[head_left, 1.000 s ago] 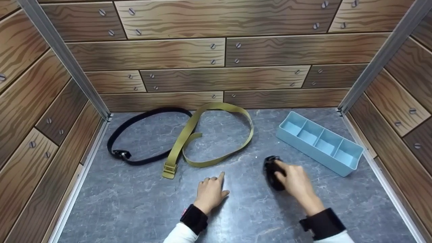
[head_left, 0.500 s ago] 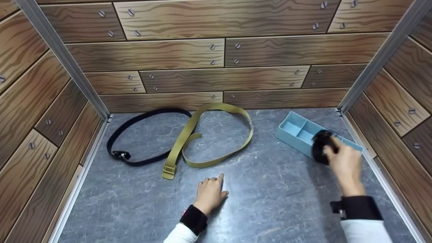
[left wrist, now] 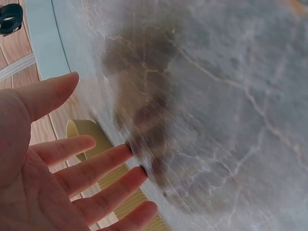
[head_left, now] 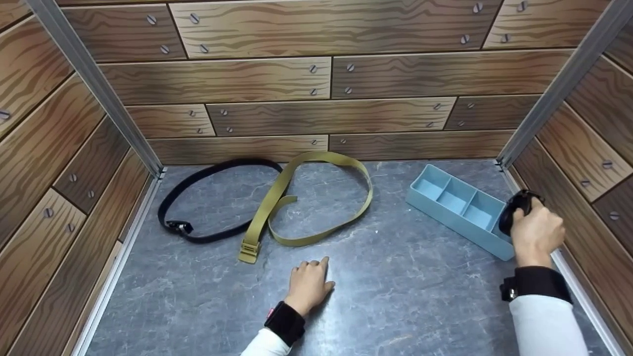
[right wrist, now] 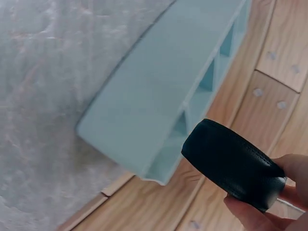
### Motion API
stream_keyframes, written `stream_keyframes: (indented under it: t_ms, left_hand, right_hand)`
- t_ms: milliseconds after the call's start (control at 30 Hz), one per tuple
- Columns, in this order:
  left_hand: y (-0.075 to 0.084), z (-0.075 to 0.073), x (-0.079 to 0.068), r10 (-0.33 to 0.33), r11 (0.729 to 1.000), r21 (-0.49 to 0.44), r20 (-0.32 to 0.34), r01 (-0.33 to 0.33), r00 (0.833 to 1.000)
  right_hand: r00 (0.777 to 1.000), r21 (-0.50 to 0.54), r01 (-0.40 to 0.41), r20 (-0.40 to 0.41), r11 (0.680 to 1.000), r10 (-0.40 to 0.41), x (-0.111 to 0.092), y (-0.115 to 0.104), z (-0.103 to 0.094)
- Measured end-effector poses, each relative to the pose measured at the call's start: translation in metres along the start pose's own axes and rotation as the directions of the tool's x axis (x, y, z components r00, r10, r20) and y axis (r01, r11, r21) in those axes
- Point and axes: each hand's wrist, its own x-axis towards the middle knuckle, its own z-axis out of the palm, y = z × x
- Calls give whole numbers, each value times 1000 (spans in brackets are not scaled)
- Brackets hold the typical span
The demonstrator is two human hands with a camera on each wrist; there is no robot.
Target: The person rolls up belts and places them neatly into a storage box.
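Observation:
My right hand [head_left: 538, 235] grips a coiled black belt [head_left: 515, 213] by its side, thumb against fingers. It holds the coil over the near right compartment of a light blue divided box [head_left: 457, 222]. In the right wrist view the stitched, leather-like coil [right wrist: 231, 161] is just above the box's rim, tilted. My left hand [head_left: 309, 286] is low over the floor with its fingers extended and holds nothing. Ahead of it lies an olive webbing belt [head_left: 271, 198] in a loose loop, buckle toward me. That belt overlaps a black belt [head_left: 242, 161] looped on the left.
Wood-patterned panels [head_left: 326, 79] enclose the grey marbled floor [head_left: 198, 306] at the back and both sides. A metal rail [head_left: 583, 291] runs along the right floor edge, close to the right forearm. The box's other compartments hold nothing.
My right hand has lifted the coiled black belt off the floor and carried it right, to the box's right end. The left hand and the two looped belts have stayed in place.

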Motion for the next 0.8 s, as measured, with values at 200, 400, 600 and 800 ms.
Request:
stream_keyframes:
  t_ms: [200,400,600,800]
  left_hand:
    - [1,-1,2,5,1000,-8,12,-5,1000]
    - [1,-4,4,1,1000,-6,56,-1,998]
    - [0,-3,2,-6,1000,-13,57,7,998]
    - [2,-1,0,-7,1000,-26,39,8,999]
  right_hand:
    - [996,-16,-76,40,997,77,2,11,13]
    - [990,9,-138,40,990,138,1,13,31]
    - [983,-11,-162,85,987,162,-2,16,48]
    - [972,-57,-175,151,983,181,-1,17,50]
